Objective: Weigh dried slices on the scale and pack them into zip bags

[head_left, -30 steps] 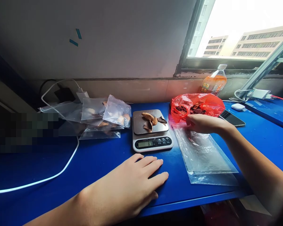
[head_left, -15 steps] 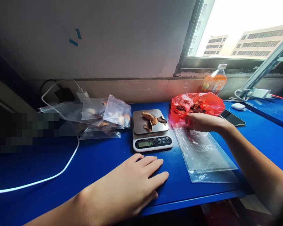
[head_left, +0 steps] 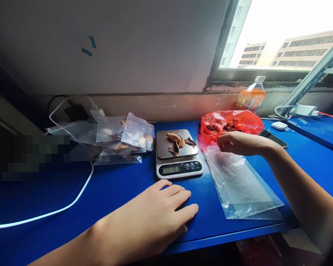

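My left hand (head_left: 158,214) lies palm down on the blue desk in front of a kitchen scale (head_left: 180,169), fingers spread, holding nothing. Several dried brown pieces (head_left: 177,142), curled and bark-like, rest on the scale's metal plate; the display seems to read 10.3. My right hand (head_left: 237,143) is at the near edge of a red plastic bag (head_left: 219,118) with dark dried pieces inside. Its fingers are curled closed, and what they hold, if anything, is hidden. Just below that hand lie flat clear plastic bags (head_left: 246,192).
Left of the scale are several zip bags (head_left: 138,131) holding dried pieces. A white cable (head_left: 72,203) curves across the left of the desk. Behind the red bag stands an orange drink bottle (head_left: 252,96). A phone (head_left: 274,137) and a white earbud case (head_left: 279,125) lie to the right.
The scale's reading has gone from about 9.9 to about 10.3. The clear bags' near ends have shifted slightly right and nearer. My right hand's fingers are more curled; my left hand has hardly moved.
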Tool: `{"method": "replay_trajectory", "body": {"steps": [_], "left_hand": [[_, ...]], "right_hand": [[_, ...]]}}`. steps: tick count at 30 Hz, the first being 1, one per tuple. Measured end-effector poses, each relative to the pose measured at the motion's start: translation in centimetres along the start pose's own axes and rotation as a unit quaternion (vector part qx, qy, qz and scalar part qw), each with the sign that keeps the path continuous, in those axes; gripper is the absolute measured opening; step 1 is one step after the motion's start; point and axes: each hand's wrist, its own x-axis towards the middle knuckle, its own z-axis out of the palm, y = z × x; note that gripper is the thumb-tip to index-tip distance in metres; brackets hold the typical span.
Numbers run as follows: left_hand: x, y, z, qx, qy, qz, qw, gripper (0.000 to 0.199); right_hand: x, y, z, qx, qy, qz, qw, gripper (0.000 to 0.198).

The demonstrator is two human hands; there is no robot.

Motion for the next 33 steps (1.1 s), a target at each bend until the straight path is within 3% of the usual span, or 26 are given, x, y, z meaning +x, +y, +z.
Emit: {"method": "replay_trajectory", "body": {"steps": [3, 6, 10, 15, 18, 25, 29, 33], "left_hand": [[-0.3, -0.6, -1.2, -0.024, 0.129, 0.006, 0.991, 0.028], [-0.7, -1.6, -2.2, -0.034, 0.254, -0.05, 0.965, 0.035], [-0.5, -2.3, -1.7, -0.043, 0.284, -0.043, 0.957, 0.029], [0.4, -2.0, 0.1, -0.076, 0.296, -0.013, 0.952, 0.011], [0.2, -2.1, 0.1, -0.113, 0.28, -0.04, 0.952, 0.01], [-0.3, -2.4, -0.4, -0.062, 0.15, 0.019, 0.987, 0.028], [-0.4, -3.0, -0.6, -0.052, 0.091, -0.011, 0.994, 0.026], [-0.4, -2.9, -1.8, -0.171, 0.034, -0.023, 0.984, 0.018]], "right_hand": [[-1.5, -2.8, -1.5, 0.065, 0.07, -0.065, 0.993, 0.011], [-2.4, -7.2, -1.7, 0.116, 0.176, -0.124, 0.97, 0.009], [-2.2, -11.9, 0.6, 0.218, 0.191, -0.227, 0.93, 0.008], [-1.6, -13.6, 2.9, 0.284, 0.174, -0.257, 0.907, 0.009], [-1.9, -13.5, 2.6, 0.312, 0.149, -0.26, 0.901, 0.009], [-2.8, -13.1, 0.8, 0.303, 0.012, -0.313, 0.9, 0.014], [-3.0, -13.0, -0.1, 0.318, -0.017, -0.333, 0.887, 0.012], [-3.3, -13.1, -0.2, 0.235, -0.023, -0.301, 0.924, 0.014]]}}
